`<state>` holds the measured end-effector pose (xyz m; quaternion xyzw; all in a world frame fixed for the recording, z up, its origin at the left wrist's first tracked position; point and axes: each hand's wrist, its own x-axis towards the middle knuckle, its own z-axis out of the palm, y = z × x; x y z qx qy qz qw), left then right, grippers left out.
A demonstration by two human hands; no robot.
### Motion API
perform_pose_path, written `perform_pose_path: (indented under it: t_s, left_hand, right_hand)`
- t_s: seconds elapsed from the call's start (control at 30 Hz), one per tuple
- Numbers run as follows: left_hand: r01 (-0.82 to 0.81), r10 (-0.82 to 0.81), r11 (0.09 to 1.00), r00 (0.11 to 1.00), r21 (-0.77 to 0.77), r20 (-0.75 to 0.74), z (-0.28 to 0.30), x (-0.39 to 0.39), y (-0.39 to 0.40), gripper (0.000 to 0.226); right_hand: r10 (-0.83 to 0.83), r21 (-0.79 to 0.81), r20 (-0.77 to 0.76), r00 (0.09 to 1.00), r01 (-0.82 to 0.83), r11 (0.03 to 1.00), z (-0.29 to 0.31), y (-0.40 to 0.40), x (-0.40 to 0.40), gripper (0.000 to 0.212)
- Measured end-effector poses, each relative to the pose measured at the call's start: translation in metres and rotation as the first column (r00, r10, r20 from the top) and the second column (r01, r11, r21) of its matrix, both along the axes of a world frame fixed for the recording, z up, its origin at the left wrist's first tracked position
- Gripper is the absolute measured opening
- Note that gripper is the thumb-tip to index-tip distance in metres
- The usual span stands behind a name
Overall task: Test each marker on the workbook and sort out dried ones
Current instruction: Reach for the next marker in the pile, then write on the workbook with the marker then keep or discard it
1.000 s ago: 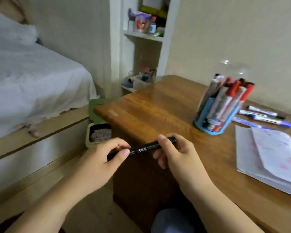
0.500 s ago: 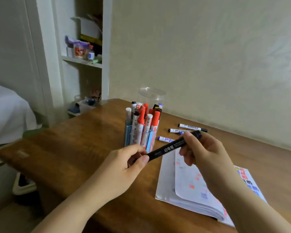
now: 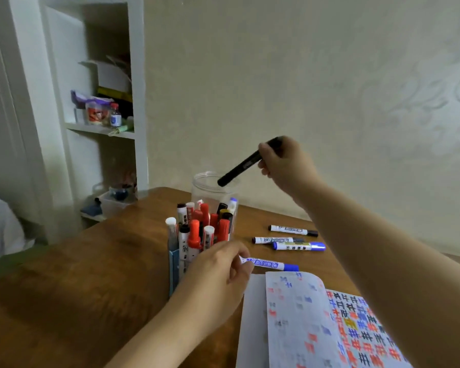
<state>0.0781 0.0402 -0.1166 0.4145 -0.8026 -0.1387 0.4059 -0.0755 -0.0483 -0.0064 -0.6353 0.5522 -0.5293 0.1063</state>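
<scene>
My right hand (image 3: 284,166) grips a black marker (image 3: 239,170) by its upper end, tilted, with the lower tip over the mouth of a clear plastic jar (image 3: 210,191). My left hand (image 3: 221,272) hovers with loosely curled fingers beside the blue holder (image 3: 174,264) packed with several red, black and white markers. It holds nothing. The open workbook (image 3: 316,322), covered in coloured test marks, lies at the front right of the wooden desk (image 3: 91,274).
Loose markers lie on the desk behind the workbook: one blue (image 3: 270,264) near my left fingertips, another blue (image 3: 299,246), two white-bodied ones (image 3: 292,230). A white shelf unit (image 3: 101,128) with small items stands at the back left. A wall runs behind the desk.
My left hand let go of the black marker and dropped beside the holder. My right hand lifted the marker up and back, over the clear jar. The camera turned further right.
</scene>
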Motion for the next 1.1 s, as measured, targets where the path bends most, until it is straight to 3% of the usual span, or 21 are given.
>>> perform_pose_path:
  t_s: [0.1,0.2,0.33,0.47,0.6,0.77,0.9,1.0,1.1]
  left_hand:
    - [-0.026,0.026,0.999,1.0,-0.03,0.009,-0.004,0.005,0.0,0.014]
    - [-0.037,0.038,0.997,0.999,-0.069,0.011,-0.008,0.013,0.0,0.016]
    - [-0.056,0.07,0.991,0.992,-0.125,0.108,-0.014,0.022,-0.002,0.001]
    - [0.006,0.021,0.986,0.987,-0.165,0.16,-0.02,0.008,0.004,0.006]
    - [0.03,-0.012,0.993,0.988,-0.113,0.153,-0.024,-0.022,0.004,0.015]
    - [0.033,-0.021,0.998,0.98,-0.056,0.196,-0.032,-0.062,-0.02,0.012]
    - [0.012,-0.01,1.0,0.995,-0.016,0.104,-0.045,-0.079,-0.025,0.008]
    - [0.012,-0.008,0.999,0.993,-0.03,0.118,-0.054,-0.075,-0.027,0.008]
    - [0.019,0.01,0.987,0.984,-0.157,0.177,-0.056,-0.065,-0.032,0.019]
  right_hand:
    - [-0.013,0.074,-0.246,0.969,0.032,0.997,-0.013,-0.026,0.021,0.022]
    - [0.028,0.198,-0.374,0.927,0.05,0.979,-0.026,-0.039,0.032,0.027]
    - [0.064,0.276,-0.353,0.933,0.039,0.961,-0.034,-0.04,0.032,0.029]
    - [0.073,0.234,-0.296,0.952,-0.001,0.972,-0.034,-0.026,0.012,0.028]
    - [0.016,0.272,-0.311,0.95,0.073,0.96,-0.054,-0.004,-0.036,0.02]
    - [0.141,0.483,-0.627,0.766,0.24,0.842,-0.113,0.014,-0.083,0.024]
    - [0.289,0.601,-0.684,0.67,0.292,0.744,-0.153,0.001,-0.09,0.023]
    - [0.267,0.548,-0.714,0.647,0.28,0.788,-0.153,0.0,-0.089,0.024]
    - [0.183,0.424,-0.755,0.629,0.256,0.869,-0.134,0.018,-0.086,0.02]
